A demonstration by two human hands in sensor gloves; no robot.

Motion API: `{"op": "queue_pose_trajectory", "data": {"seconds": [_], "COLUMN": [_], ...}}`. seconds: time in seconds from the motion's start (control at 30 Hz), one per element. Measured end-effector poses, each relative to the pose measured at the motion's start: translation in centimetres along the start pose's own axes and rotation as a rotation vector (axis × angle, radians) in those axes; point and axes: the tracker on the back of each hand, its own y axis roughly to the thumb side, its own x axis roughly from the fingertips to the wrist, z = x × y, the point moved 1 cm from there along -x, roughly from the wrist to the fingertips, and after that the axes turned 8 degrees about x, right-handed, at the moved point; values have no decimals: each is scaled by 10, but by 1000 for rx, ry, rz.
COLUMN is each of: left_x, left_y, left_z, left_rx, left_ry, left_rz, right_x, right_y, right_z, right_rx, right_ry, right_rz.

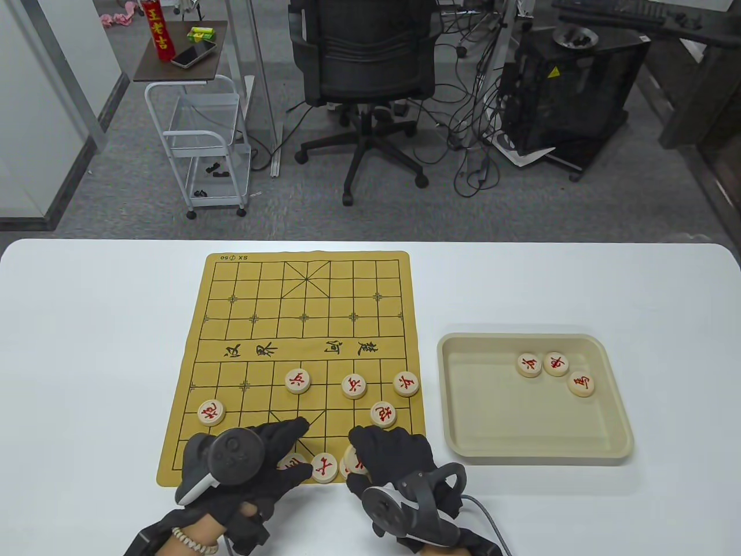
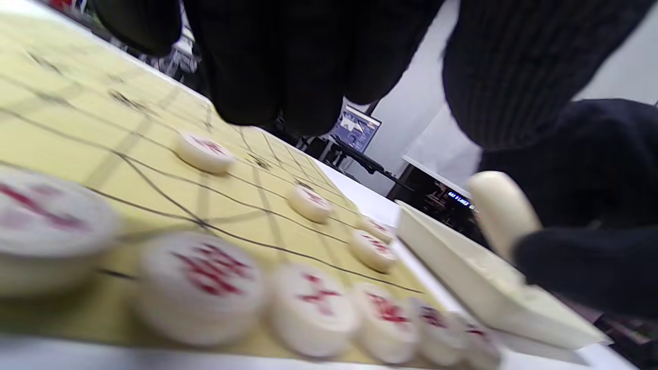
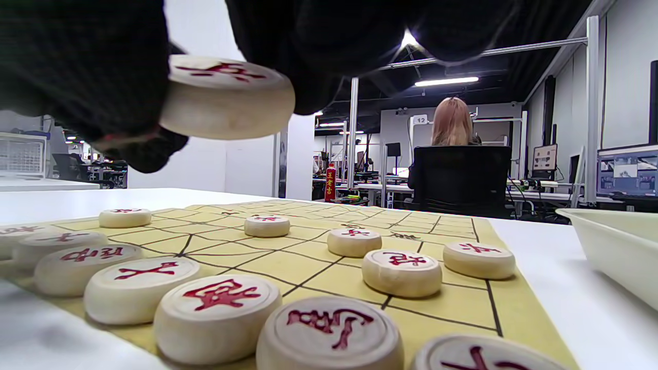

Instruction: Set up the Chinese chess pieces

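Board (image 1: pixel 301 324) marking "SX 60"

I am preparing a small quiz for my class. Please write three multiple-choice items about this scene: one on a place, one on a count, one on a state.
1. Where is the tray?
A. right of the board
B. left of the board
C. on the board

2. How many pieces lie in the tray?
A. one
B. three
C. six

3. What is the right hand doing?
A. resting flat, holding nothing
B. gripping the tray
C. holding a piece above the board

Answers: 1 A, the table view shows the tray right of the board. 2 B, three pieces sit near its far side. 3 C, the right wrist view shows a held piece lifted over the bottom row.
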Motion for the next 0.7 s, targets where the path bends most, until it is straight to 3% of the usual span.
{"op": "queue_pose_trajectory", "data": {"seconds": [0.2, 0.37, 0.47, 0.7], "left_x": [-31, -40, -44, -66], "left_y": [22, 22, 17, -27], "left_z": [-30, -34, -20, 42], "left_rx": [159, 178, 108, -146], "left_ry": [-64, -90, -61, 104], "left_rz": [42, 78, 102, 349], "right_x": [3, 4, 4, 4], "right_y": [6, 5, 0, -18], "right_z": [-2, 0, 3, 9], "right_rx": [3, 16, 7, 17], "right_ry": [-29, -34, 5, 105], "right_rz": [-11, -11, -6, 31]}}
